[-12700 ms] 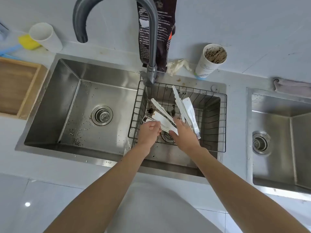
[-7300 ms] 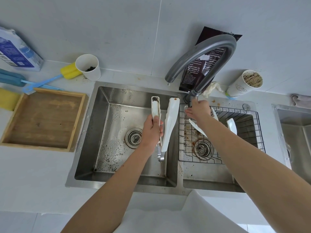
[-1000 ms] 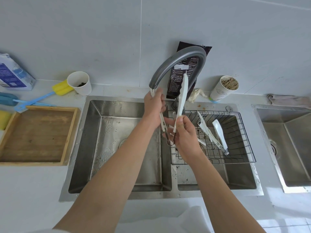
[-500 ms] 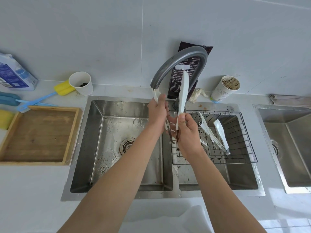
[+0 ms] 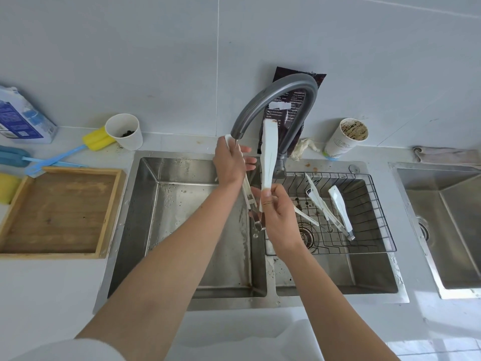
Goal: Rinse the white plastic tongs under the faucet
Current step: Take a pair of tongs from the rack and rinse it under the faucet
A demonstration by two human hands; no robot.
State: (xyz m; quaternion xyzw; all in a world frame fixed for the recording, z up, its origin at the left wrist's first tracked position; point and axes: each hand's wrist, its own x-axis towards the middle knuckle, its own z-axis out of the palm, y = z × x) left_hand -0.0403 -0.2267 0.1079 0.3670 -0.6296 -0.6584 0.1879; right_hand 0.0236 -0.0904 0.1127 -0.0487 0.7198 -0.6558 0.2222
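I hold a pair of white plastic tongs point(image 5: 268, 152) spread wide over the left sink basin point(image 5: 182, 230). My left hand point(image 5: 230, 166) grips one arm, its tip right under the spout of the grey arched faucet point(image 5: 276, 100), and mostly hides it. My right hand point(image 5: 277, 217) pinches the lower part of the other arm, which stands upright with a brown stain at its top. The hinge end hangs between my hands. Whether water runs I cannot tell.
A wire basket point(image 5: 385, 235) in the right basin holds more white tongs point(image 5: 339, 207). Two paper cups point(image 5: 126, 131) point(image 5: 347, 138), a dark packet point(image 5: 294, 100), a wooden tray point(image 5: 54, 212), a yellow-headed brush point(image 5: 99, 139) and a second sink point(image 5: 447, 225) surround the sink.
My left hand has risen a little, bringing its tong arm closer under the spout. The right hand keeps the other arm upright, nearly in the same place.
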